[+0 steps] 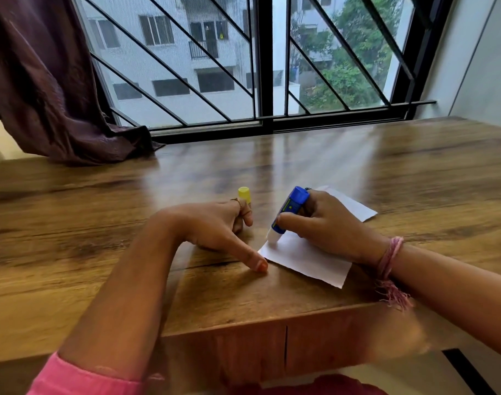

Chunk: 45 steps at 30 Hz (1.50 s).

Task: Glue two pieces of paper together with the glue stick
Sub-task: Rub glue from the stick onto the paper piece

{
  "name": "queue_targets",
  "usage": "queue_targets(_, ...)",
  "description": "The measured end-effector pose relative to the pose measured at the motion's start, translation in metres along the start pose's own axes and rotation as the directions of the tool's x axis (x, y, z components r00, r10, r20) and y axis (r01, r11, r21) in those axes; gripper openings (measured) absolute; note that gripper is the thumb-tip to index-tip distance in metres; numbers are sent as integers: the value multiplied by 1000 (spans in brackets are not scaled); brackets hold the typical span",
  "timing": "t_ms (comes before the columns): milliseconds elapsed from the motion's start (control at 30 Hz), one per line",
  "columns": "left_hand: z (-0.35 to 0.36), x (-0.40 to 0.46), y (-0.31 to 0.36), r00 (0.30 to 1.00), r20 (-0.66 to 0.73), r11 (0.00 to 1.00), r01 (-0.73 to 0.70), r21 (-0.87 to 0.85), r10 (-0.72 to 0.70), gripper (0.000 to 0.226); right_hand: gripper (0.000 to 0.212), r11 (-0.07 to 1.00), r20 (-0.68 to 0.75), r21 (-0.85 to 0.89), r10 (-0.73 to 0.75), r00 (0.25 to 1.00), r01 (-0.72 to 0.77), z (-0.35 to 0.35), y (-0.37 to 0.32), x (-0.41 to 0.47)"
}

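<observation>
On the wooden table (414,172), the right hand (326,223) grips the glue stick (287,213), rubbing the near paper (309,260); the left hand (215,226), fingers spread, seemingly pins its corner. Next: the second paper (354,208) goes on top.

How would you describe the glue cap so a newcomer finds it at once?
On the wooden table below the window, look just beyond the left hand. The cap stands upright there, off the paper. It is the only yellow thing; the glue stick is blue.
</observation>
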<state>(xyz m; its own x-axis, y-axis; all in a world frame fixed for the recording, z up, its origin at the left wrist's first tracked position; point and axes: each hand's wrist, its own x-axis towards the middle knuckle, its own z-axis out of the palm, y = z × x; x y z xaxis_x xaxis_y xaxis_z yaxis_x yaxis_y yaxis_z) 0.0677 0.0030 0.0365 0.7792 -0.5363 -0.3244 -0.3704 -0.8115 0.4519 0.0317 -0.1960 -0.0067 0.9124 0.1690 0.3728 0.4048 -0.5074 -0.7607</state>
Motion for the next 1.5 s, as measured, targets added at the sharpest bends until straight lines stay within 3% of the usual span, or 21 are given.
queue_targets(367,3,-14,-5,998,-42,993,-44,-111,40,83,34,998,-48,17,69,996,-68,-2,0,2)
queue_targets(467,15,-28,-10,992,-111,982,-84,-169,66,81,36,997,-18,24,75,997,-75,-2,-1,2)
queue_targets(533,30,-38,-12,968,-229,976,-141,-167,101,76,34,997,-15,30,76,997,-75,-2,-2,1)
queue_targets(633,53,-50,-12,881,-430,966,-251,-67,199,62,32,995,-63,51,92,994,-89,-3,0,3)
queue_targets(767,73,-57,-5,792,-496,933,-336,130,355,51,26,996,-11,30,80,997,-80,-2,-3,1)
queue_targets(867,77,-58,3,777,-492,918,-296,265,392,58,18,993,-42,51,105,994,-103,-3,-2,2)
queue_targets(1067,78,-58,6,773,-489,900,-239,365,404,67,26,918,-121,377,179,976,-121,-12,0,4)
queue_targets(1200,78,-57,5,776,-483,898,-240,369,406,67,34,975,-181,218,73,981,-32,-13,0,5)
queue_targets(1300,78,-57,5,779,-481,896,-228,382,403,68,29,997,-117,67,31,993,-23,-8,2,4)
queue_targets(1500,78,-57,5,782,-479,894,-216,392,399,68,28,998,-31,17,61,998,-60,-5,4,4)
